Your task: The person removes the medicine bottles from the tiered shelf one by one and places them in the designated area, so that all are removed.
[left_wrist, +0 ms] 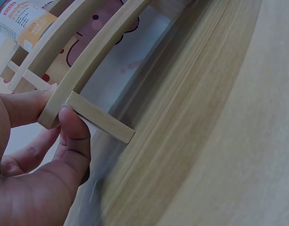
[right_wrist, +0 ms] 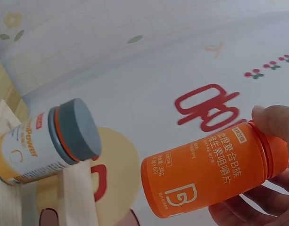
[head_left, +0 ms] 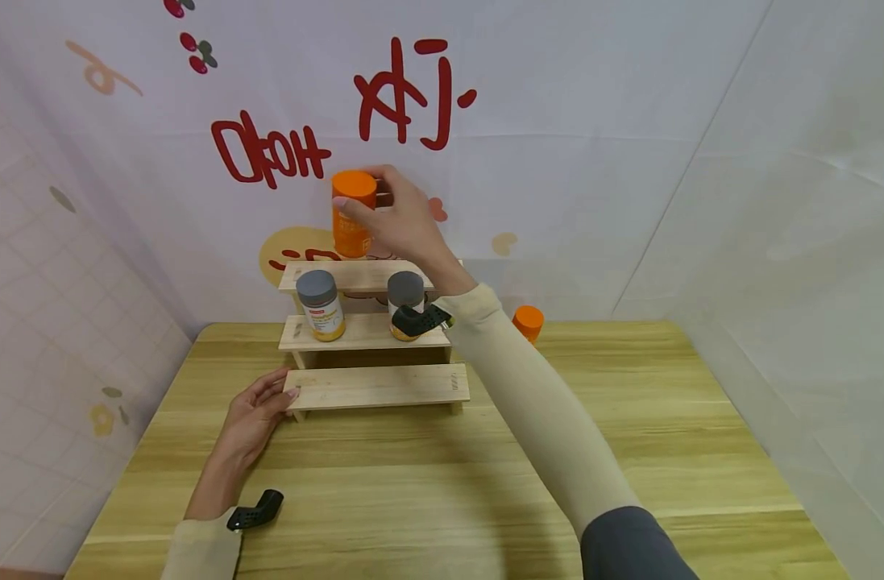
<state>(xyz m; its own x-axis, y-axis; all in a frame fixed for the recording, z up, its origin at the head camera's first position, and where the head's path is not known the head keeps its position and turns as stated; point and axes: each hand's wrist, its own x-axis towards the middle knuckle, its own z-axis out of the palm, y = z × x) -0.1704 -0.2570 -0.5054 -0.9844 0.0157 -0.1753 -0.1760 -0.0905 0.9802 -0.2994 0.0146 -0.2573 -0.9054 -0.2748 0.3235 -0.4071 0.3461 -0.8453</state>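
Note:
My right hand [head_left: 405, 216] grips an orange supplement bottle [head_left: 352, 213] near its cap, over the left part of the top step of the wooden tiered rack [head_left: 376, 387]. White lettering on the orange bottle [right_wrist: 205, 172] shows in the right wrist view. With thumb and fingers, my left hand [head_left: 253, 415] pinches the left end of the rack's lowest board [left_wrist: 83, 70]. On the middle step stand two grey-capped jars with white and yellow labels, a left jar [head_left: 321, 304] and a right jar [head_left: 405, 290] partly covered by the right wrist's camera.
Another orange-capped bottle [head_left: 529, 321] stands on the wooden table [head_left: 383, 499] right of the rack, partly behind my right sleeve. A pale printed cloth wall [head_left: 572, 177] rises behind the rack, and others close both sides.

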